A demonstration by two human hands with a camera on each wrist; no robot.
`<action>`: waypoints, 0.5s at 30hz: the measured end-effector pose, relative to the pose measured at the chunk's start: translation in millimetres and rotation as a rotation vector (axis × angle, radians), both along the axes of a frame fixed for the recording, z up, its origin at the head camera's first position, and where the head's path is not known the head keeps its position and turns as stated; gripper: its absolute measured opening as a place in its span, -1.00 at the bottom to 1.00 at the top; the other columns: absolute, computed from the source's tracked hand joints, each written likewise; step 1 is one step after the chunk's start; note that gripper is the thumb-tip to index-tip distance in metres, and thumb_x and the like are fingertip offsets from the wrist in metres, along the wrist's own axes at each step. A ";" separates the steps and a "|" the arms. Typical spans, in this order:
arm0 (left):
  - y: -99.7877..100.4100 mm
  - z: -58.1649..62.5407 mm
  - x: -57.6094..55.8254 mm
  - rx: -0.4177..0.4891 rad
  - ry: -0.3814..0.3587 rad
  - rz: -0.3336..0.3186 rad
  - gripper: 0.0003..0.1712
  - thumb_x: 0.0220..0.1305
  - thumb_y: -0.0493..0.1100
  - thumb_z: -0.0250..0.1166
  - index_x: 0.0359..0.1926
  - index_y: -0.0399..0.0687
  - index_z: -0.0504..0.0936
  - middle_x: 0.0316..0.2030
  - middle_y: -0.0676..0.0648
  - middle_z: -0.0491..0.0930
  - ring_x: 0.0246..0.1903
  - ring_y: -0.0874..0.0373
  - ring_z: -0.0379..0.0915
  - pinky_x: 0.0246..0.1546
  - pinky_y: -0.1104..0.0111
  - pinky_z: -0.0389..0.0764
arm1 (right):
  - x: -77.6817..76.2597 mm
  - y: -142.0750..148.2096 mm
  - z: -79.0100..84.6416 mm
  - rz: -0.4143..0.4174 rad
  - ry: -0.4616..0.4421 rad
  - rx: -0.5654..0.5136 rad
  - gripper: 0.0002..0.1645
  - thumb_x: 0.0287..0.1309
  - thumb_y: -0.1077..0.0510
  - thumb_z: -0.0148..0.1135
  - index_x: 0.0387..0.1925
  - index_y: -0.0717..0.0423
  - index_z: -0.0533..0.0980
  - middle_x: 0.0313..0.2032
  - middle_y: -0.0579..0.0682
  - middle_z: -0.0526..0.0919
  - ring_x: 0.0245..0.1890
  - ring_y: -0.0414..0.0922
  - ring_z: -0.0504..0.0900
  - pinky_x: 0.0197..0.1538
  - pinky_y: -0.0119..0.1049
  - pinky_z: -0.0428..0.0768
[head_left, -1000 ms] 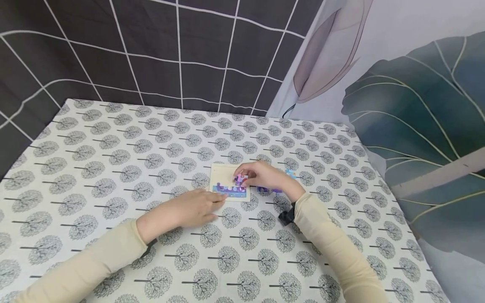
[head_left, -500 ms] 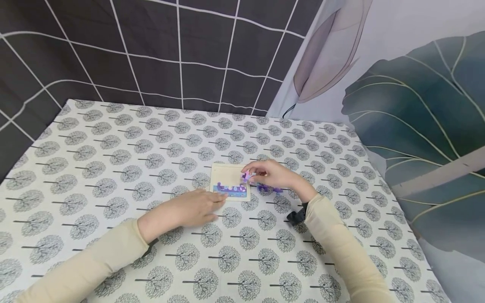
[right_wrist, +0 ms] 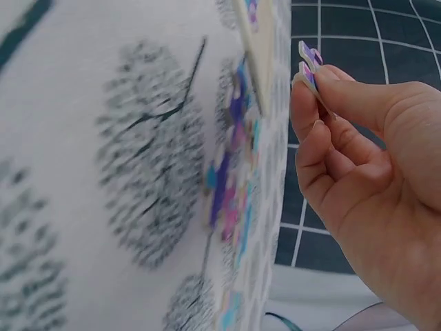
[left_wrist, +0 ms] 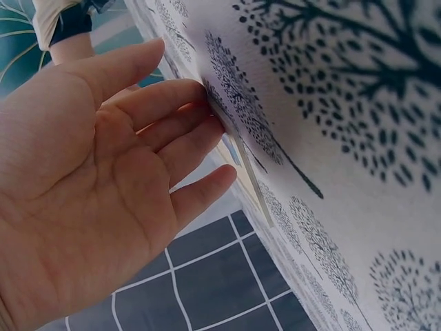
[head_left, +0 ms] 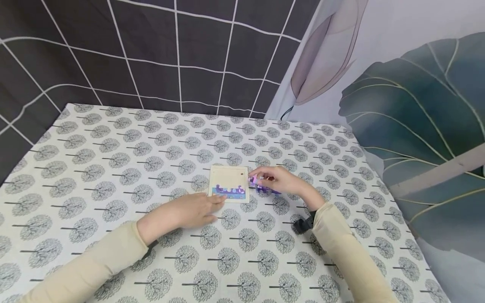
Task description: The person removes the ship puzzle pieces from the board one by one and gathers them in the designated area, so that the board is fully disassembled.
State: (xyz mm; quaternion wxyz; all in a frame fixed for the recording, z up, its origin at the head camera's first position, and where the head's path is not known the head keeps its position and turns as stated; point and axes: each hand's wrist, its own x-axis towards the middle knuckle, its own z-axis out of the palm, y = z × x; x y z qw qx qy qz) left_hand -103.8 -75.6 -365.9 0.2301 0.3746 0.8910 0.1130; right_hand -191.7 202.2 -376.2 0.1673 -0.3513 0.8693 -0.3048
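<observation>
A cream puzzle board [head_left: 227, 174] lies flat on the table, with purple and blue jigsaw pieces [head_left: 236, 191] along its near side. My left hand [head_left: 195, 210] rests its fingertips on the board's near-left edge, the fingers fairly straight. Just right of the board, my right hand [head_left: 282, 180] pinches a pink and purple jigsaw piece [right_wrist: 308, 74] between thumb and fingers, raised off the cloth in the right wrist view. Beneath that hand lie loose jigsaw pieces [head_left: 269, 190], partly hidden in the head view; the right wrist view shows several of them, blurred.
A white tablecloth [head_left: 125, 176] with tree prints covers the table. Behind it hangs a dark curtain [head_left: 151, 46] with a white grid. To the right is a pale curtain with a large leaf print [head_left: 420, 109].
My right hand has moved right, from over the board to beside it, carrying the jigsaw piece along. My left hand has stayed at the board's edge.
</observation>
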 end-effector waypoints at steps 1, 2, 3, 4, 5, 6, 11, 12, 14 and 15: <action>-0.3 -0.3 0.2 0.001 -0.002 0.001 -0.38 0.37 -0.01 0.02 0.34 -0.23 0.21 0.40 -0.08 0.05 0.36 0.01 0.05 0.39 0.11 0.03 | 1.0 2.4 -1.2 0.000 0.001 -0.002 -0.62 0.18 0.27 0.17 0.07 0.12 0.50 -0.24 0.00 0.64 -0.38 -0.20 0.54 -0.31 -0.37 0.60; -0.5 -0.5 0.2 0.004 -0.001 -0.001 -0.38 0.37 -0.01 0.02 0.34 -0.23 0.21 0.40 -0.09 0.05 0.36 0.01 0.05 0.39 0.11 0.03 | 1.9 4.6 -2.5 0.004 0.004 -0.006 -0.61 0.18 0.27 0.16 0.07 0.14 0.50 -0.22 0.02 0.64 -0.36 -0.19 0.55 -0.29 -0.37 0.61; -0.6 -0.6 0.2 0.004 -0.002 -0.001 -0.38 0.37 -0.01 0.02 0.34 -0.23 0.20 0.40 -0.08 0.05 0.36 0.02 0.05 0.39 0.11 0.03 | 2.6 6.9 -3.7 0.004 0.006 -0.007 -0.61 0.18 0.27 0.16 0.07 0.15 0.49 -0.20 0.03 0.64 -0.34 -0.18 0.56 -0.25 -0.36 0.61; -0.6 -0.4 0.2 0.005 -0.002 -0.001 -0.38 0.37 -0.01 0.02 0.34 -0.23 0.20 0.40 -0.08 0.04 0.36 0.02 0.05 0.39 0.11 0.03 | 3.3 9.1 -5.0 0.003 0.007 -0.006 -0.61 0.19 0.28 0.15 0.08 0.15 0.49 -0.18 0.04 0.64 -0.31 -0.17 0.57 -0.21 -0.37 0.61; -0.7 -0.5 0.1 0.002 -0.003 0.000 -0.38 0.38 -0.01 0.01 0.34 -0.22 0.20 0.40 -0.08 0.04 0.36 0.02 0.04 0.39 0.11 0.03 | 4.1 11.5 -6.0 0.002 0.010 -0.009 -0.61 0.19 0.28 0.15 0.08 0.16 0.49 -0.17 0.04 0.64 -0.28 -0.16 0.58 -0.17 -0.36 0.61; -0.5 -0.4 0.0 0.001 -0.005 0.001 -0.38 0.38 -0.01 0.01 0.34 -0.22 0.20 0.40 -0.08 0.04 0.36 0.02 0.04 0.39 0.10 0.03 | 4.9 13.6 -6.8 -0.002 0.008 -0.014 -0.61 0.18 0.29 0.15 0.08 0.17 0.49 -0.17 0.04 0.64 -0.25 -0.16 0.58 -0.14 -0.35 0.60; 0.6 0.2 -0.1 -0.014 -0.002 -0.003 -0.39 0.38 0.00 -0.01 0.34 -0.21 0.21 0.40 -0.07 0.05 0.36 0.02 0.04 0.39 0.10 0.03 | 9.2 25.0 -9.8 -0.020 -0.015 -0.021 -0.61 0.18 0.31 0.15 0.07 0.19 0.48 -0.25 -0.01 0.63 -0.36 -0.19 0.55 -0.25 -0.38 0.60; 0.7 0.3 0.1 -0.014 0.002 -0.006 -0.39 0.38 0.00 -0.01 0.34 -0.21 0.22 0.40 -0.07 0.05 0.36 0.02 0.05 0.39 0.10 0.03 | 10.0 27.0 -10.1 -0.027 -0.022 -0.013 -0.61 0.18 0.30 0.15 0.07 0.16 0.49 -0.27 -0.03 0.62 -0.38 -0.21 0.53 -0.28 -0.39 0.59; 0.1 -0.3 0.6 -0.014 0.015 -0.010 -0.39 0.38 0.00 0.00 0.34 -0.21 0.22 0.40 -0.06 0.07 0.35 0.00 0.07 0.38 0.09 0.05 | 11.7 30.7 -10.3 -0.042 -0.024 0.009 -0.61 0.18 0.28 0.17 0.07 0.11 0.50 -0.28 -0.07 0.62 -0.40 -0.22 0.53 -0.30 -0.40 0.59; -0.4 -0.6 0.9 -0.013 0.021 -0.012 -0.39 0.38 0.00 0.00 0.34 -0.21 0.22 0.40 -0.06 0.07 0.35 -0.01 0.08 0.38 0.09 0.06 | 12.7 31.9 -9.9 -0.054 -0.022 0.024 -0.61 0.18 0.26 0.17 0.07 0.07 0.50 -0.27 -0.08 0.62 -0.38 -0.23 0.54 -0.28 -0.40 0.59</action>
